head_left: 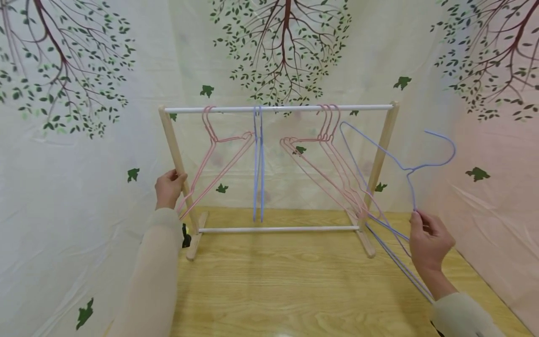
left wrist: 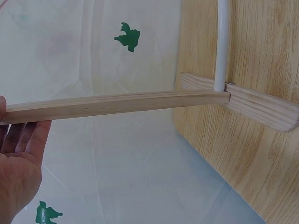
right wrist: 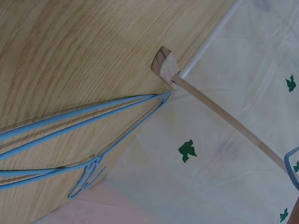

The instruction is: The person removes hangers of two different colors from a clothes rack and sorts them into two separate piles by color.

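Note:
A small wooden rack with a white top rod (head_left: 278, 109) stands on the wooden table (head_left: 286, 285). My left hand (head_left: 174, 180) grips the rack's left post (head_left: 177, 154), which crosses the left wrist view as post (left wrist: 117, 105) beside my palm (left wrist: 18, 163). To the right of the rack, my right hand (head_left: 417, 220) pinches the neck of a blue wire hanger (head_left: 411, 189), held up in the air with its hook pointing right. A pink hanger (head_left: 219, 139), a blue hanger (head_left: 258, 164) and a bunch of pink hangers (head_left: 328, 135) hang on the rod.
More blue hangers (head_left: 400, 267) lie on the table by the rack's right foot (head_left: 366, 241), and they show again as blue hangers (right wrist: 70, 126) near the foot (right wrist: 164, 65). A tree-printed sheet (head_left: 84, 140) surrounds the table on three sides.

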The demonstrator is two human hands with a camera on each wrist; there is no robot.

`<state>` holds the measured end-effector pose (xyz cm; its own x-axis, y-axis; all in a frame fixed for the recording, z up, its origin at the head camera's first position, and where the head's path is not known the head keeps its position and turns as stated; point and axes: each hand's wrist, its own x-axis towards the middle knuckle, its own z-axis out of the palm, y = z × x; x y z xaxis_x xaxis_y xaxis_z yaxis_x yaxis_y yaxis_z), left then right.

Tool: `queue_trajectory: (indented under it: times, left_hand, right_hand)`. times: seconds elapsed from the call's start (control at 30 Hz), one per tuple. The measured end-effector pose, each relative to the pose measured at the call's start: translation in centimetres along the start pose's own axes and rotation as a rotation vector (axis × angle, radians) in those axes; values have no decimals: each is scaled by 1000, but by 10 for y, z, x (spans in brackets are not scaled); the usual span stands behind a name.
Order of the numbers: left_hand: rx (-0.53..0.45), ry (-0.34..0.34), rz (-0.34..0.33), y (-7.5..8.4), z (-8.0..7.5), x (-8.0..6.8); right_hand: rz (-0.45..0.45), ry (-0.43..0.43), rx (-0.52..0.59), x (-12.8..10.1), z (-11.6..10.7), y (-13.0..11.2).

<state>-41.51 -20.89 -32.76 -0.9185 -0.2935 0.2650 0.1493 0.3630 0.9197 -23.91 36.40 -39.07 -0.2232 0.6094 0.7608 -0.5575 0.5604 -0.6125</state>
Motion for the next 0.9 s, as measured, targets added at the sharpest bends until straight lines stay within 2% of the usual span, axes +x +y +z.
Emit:
queue_trajectory:
  times: [0.17, 0.43, 0.67, 0.9]
  left_hand:
    - [-21, -1, -16, 0, 0, -1]
    - [-32, 6, -21, 0, 0, 0]
    - [-23, 5, -24, 1, -1, 1]
    - [-28, -5, -24, 3, -1, -1]
  right_hand:
    - [-14, 40, 27, -3, -8, -18]
    - [-6, 116, 28, 1, -24, -5]
    - [-12, 191, 168, 12, -33, 11]
    - [-13, 242, 266, 20, -37, 1]
